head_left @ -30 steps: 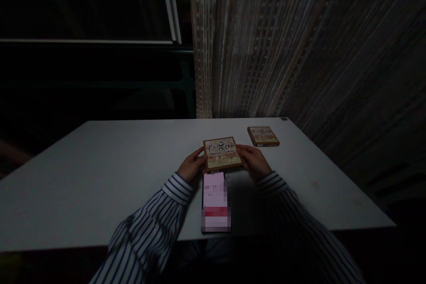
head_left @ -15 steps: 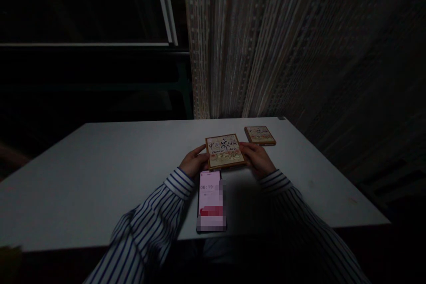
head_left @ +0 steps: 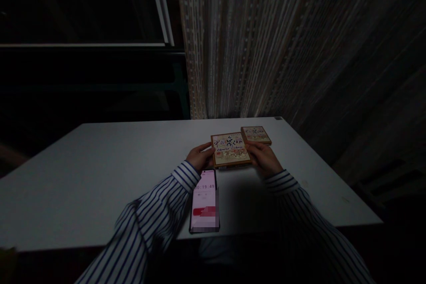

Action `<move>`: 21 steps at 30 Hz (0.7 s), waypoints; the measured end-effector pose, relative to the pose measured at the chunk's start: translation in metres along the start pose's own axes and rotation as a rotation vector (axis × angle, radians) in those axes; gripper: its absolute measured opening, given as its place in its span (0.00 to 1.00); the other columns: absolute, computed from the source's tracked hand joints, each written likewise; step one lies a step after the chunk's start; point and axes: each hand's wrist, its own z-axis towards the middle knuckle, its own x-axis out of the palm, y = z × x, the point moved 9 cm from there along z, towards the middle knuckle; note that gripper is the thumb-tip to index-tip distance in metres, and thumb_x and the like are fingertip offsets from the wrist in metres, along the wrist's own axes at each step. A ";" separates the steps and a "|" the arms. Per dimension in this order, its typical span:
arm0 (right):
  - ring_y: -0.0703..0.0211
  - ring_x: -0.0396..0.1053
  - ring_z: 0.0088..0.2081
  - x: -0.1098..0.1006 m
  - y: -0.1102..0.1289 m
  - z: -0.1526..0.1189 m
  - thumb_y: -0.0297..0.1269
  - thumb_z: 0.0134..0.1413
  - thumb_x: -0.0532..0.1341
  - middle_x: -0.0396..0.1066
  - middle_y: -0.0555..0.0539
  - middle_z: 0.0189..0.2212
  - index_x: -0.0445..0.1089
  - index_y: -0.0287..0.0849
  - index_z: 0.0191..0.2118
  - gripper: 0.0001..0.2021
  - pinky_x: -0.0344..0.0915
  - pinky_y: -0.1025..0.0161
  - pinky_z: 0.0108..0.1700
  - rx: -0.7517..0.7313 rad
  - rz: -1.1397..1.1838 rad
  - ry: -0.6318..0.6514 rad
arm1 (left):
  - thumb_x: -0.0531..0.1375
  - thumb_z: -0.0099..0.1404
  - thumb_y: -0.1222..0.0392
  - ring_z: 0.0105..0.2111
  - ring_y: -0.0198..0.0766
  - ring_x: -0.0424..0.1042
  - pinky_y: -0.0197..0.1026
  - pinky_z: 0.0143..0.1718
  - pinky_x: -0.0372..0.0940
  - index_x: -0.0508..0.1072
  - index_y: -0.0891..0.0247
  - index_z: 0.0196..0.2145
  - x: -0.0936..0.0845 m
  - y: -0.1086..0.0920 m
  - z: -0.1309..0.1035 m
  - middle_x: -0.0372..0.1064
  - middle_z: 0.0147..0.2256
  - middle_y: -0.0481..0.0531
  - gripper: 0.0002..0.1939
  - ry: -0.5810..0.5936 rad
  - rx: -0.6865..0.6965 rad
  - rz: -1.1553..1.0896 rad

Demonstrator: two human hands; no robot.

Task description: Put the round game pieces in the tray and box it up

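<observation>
A flat square box (head_left: 230,151) with "Chinese chess" lettering and a gold-brown border is held between my two hands, above the white table. My left hand (head_left: 200,157) grips its left edge, and my right hand (head_left: 264,158) grips its right edge, thumb near the top face. Behind it to the right, a second box (head_left: 256,135) with a similar cover lies on the table. A phone (head_left: 205,199) with a lit timer screen lies just below my left hand, near the front edge.
The white table (head_left: 100,177) spans the view. Behind it hangs a string curtain (head_left: 233,44), with a dark window frame (head_left: 159,4) at the back left. A small dark patch (head_left: 278,118) marks the far right corner of the table.
The held box and both hands have moved right relative to the phone, closer to the second box. The whole view has shifted slightly.
</observation>
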 end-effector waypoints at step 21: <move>0.57 0.73 0.31 -0.073 0.013 -0.003 0.29 0.40 0.64 0.76 0.47 0.30 0.70 0.40 0.36 0.11 0.72 0.61 0.34 0.031 -0.075 -0.061 | 0.61 0.53 0.73 0.18 0.34 0.70 0.36 0.21 0.67 0.65 0.70 0.48 0.047 0.035 0.014 0.70 0.21 0.50 0.23 -0.120 -0.014 0.220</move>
